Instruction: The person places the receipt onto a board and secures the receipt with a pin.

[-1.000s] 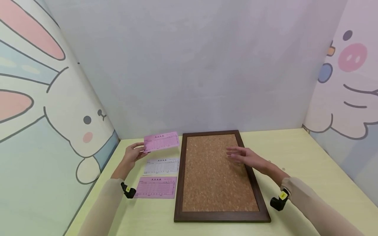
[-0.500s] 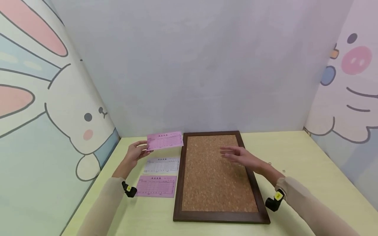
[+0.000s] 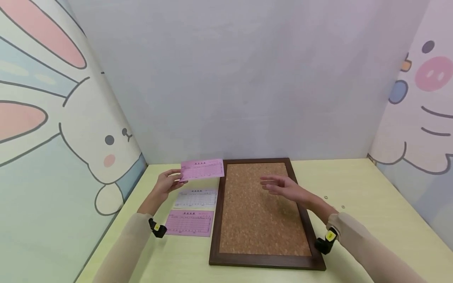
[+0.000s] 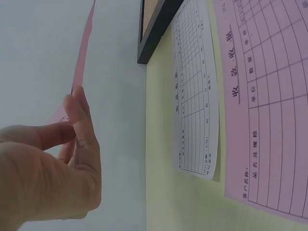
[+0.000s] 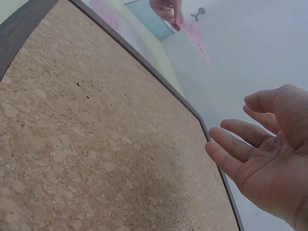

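Observation:
My left hand (image 3: 167,184) pinches a pink printed receipt slip (image 3: 202,169) by its left edge, raised above the table; the slip's right end overlaps the upper left corner of the cork board's frame in the head view. In the left wrist view the pink slip (image 4: 83,53) is seen nearly edge-on between thumb and fingers. Over the cork board (image 3: 260,220) hovers my right hand (image 3: 283,188), fingers extended and holding nothing. The right wrist view shows this hand (image 5: 269,154) apart from the cork surface.
A white printed slip (image 3: 196,199) and another pink slip (image 3: 189,223) lie left of the board's dark wooden frame (image 3: 267,260). Small ring-like bits (image 3: 326,197) lie on the pale table (image 3: 354,179) at right. A grey wall (image 3: 226,86) stands behind.
My left hand has carried the pink slip to the right, toward the board's upper left corner. My right hand has shifted slightly left over the cork.

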The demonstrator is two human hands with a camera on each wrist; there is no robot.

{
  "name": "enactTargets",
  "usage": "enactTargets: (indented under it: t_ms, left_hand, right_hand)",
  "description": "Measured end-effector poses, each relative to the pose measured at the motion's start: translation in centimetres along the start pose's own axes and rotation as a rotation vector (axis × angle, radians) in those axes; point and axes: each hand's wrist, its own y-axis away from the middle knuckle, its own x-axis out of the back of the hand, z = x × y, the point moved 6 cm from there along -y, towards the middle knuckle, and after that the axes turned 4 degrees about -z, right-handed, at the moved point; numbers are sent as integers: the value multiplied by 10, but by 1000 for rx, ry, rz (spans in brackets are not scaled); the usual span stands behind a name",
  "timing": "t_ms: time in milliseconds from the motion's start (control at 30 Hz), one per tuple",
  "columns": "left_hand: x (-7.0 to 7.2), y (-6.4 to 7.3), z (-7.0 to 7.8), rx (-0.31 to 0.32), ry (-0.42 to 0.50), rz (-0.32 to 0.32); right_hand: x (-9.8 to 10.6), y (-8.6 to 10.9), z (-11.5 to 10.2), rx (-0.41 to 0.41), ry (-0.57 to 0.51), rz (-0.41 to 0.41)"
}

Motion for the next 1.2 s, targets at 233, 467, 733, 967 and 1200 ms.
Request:
enactTargets:
  t_ms: [233,467,733,967,1200]
  left_hand:
    - [-4,1,-1,10,3,-9]
    - [-3,1,-4,21,3,-14]
    - [-9,2,-5,-1,-9,-24]
    - [-15,2,-3,-8,13,-32]
    - [-23,2,-7,-1,7,-53]
  right_hand:
    - [-4,-3,-2,4,6,1]
    - [-10,-9,-6,4,-11,-1]
    - [-14,-10,-5,-1,-30,3]
    - [-15,-17,-2,22,-24,-4]
    - [-22,-25,0,-20,15,-10]
